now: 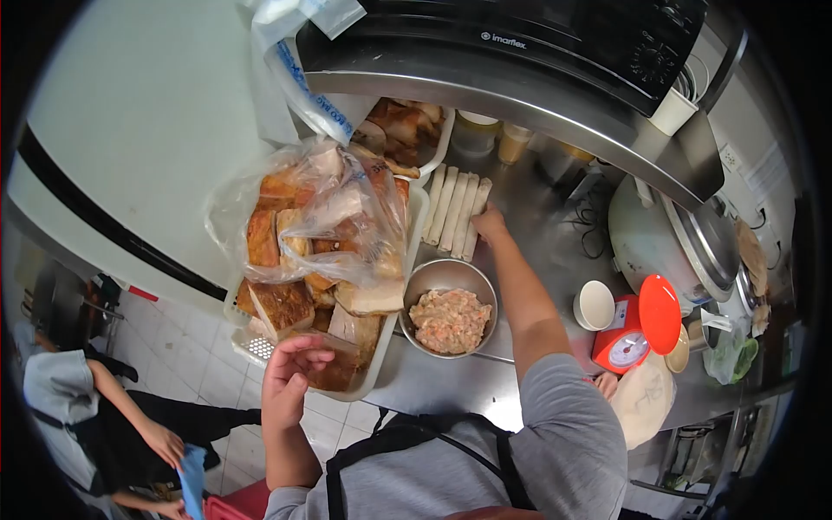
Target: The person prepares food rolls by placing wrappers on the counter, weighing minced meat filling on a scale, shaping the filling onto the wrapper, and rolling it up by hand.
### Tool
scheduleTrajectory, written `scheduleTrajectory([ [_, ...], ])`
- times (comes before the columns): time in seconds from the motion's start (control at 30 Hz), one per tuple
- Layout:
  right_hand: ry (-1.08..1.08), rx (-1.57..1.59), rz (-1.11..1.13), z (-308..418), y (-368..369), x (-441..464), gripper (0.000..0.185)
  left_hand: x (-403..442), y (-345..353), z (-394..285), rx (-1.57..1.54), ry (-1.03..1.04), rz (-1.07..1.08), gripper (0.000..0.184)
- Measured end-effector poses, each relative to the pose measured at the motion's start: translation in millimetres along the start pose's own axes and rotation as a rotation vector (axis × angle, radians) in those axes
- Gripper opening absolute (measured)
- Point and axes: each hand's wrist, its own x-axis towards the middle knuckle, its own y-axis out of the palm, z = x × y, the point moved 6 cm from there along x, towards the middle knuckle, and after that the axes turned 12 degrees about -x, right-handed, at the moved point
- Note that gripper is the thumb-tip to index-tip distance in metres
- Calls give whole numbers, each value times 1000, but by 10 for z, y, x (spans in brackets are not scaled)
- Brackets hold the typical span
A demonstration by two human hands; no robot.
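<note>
I look down on a wide counter of brushed, glossy steel [555,238], its flat top giving everything on it a firm base. At its edge sits a deep white plastic tub [418,234], whose walls seem to keep the thick, brown-skinned slabs of meat [286,309] together; a crinkled clear plastic bag [347,208] lies loosely over part of the pile, perhaps as a cover. Just beside the tub, a round, smooth steel bowl [442,276] corrals a lumpy, moist pinkish mixture flecked with orange [451,321], close in front of my body. Beyond it, slender cream-coloured rolls [461,212] lie side by side, matte and straight, probably lined up so they stay orderly. My left hand [295,373] is raised over the tub's near end, half open, fingers loosely curled, nothing visible in it. My right hand [490,224] is at the outermost roll, fingers partly hidden; I can't tell how far open they are or whether they grip it.
</note>
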Motion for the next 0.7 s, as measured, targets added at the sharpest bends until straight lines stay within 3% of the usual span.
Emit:
scheduleTrajectory([
  [0.13, -89, -39, -216, -177, 82, 501, 58, 104, -97, 86, -30, -2, 1, 60],
  [0.23, -37, -126, -164, -74, 3, 558, 64, 152, -159, 136, -39, -8, -25, 59],
  [0.33, -125, -270, -157, 122, -88, 465, 65, 175, -191, 137, -47, -15, -51, 60],
  [0.43, -44, -272, -92, 189, -136, 371, 65, 192, -189, 141, -56, -17, -56, 60],
  [0.53, -115, -347, -159, 214, -138, 363, 65, 213, -191, 134, -48, -14, -62, 60],
  [0.63, -75, -290, 68, 376, -275, 180, 71, 203, -196, 122, -36, -8, -77, 60],
  [0.7, -129, -198, -112, 346, -378, 233, 68, 196, -201, 106, -31, 7, -85, 60],
])
